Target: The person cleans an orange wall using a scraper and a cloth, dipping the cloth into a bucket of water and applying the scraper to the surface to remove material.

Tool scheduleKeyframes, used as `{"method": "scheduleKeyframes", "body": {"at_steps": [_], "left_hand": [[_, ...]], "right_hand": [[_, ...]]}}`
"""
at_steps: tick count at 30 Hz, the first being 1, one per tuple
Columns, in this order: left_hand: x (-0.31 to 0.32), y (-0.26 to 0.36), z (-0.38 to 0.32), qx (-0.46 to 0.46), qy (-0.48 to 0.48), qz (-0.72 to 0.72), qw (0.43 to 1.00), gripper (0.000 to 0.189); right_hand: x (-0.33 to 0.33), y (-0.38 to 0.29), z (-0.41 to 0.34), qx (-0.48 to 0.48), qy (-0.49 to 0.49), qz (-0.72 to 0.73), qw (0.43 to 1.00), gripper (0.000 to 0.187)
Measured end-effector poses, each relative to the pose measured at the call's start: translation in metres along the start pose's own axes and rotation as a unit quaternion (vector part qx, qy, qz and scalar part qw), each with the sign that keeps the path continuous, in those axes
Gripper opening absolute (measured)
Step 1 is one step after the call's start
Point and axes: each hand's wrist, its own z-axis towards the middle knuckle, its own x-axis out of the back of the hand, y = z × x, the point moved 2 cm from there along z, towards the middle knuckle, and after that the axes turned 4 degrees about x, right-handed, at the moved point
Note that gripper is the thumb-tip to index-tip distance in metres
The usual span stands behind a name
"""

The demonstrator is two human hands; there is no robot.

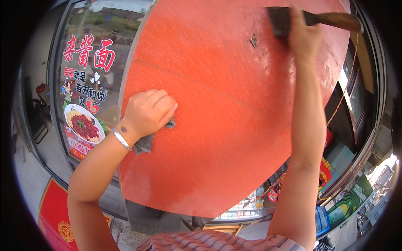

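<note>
A large red round tabletop [201, 103] with a thin seam across it fills the middle of the view. My left hand [150, 109] is closed over a dark grey cloth [144, 144], pressed against the red surface at left. Its wrist wears a silver bangle [122, 139]. At the upper right my right hand [303, 40] grips a broad dark blade [279, 21] with a wooden handle [340, 21]; motion blur hides whether it is a scraper or a cleaver. Just left of the blade lies a small dark scrap of residue [253, 40]. Pale, wet-looking smears [267, 59] surround it.
A glass door [94, 18] with printed writing and a noodle picture stands close at left. A red mat [53, 216] lies at lower left. A twisted cord [345, 84] hangs at right. At lower right are a blue container [322, 219] and a green printed box [348, 200].
</note>
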Motion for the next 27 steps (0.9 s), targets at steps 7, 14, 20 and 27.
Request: {"method": "scheduleKeyframes", "body": {"at_steps": [7, 14, 20, 27], "left_hand": [[0.002, 0.001, -0.003, 0.012, 0.003, 0.017, 1.000, 0.011], [-0.001, 0.002, -0.001, 0.015, -0.009, 0.008, 1.000, 0.009], [0.001, 0.002, -0.002, 0.008, 0.004, 0.013, 1.000, 0.008], [-0.001, 0.005, -0.002, 0.010, 0.020, 0.011, 1.000, 0.008]], "right_hand": [[-0.023, -0.025, -0.056, 0.016, -0.017, 0.133, 0.991, 0.050], [0.016, -0.004, 0.002, 0.016, 0.024, 0.062, 0.998, 0.044], [-0.005, -0.014, -0.050, 0.080, -0.013, 0.105, 0.991, 0.039], [0.008, -0.015, -0.029, 0.032, 0.028, 0.030, 0.999, 0.046]]}}
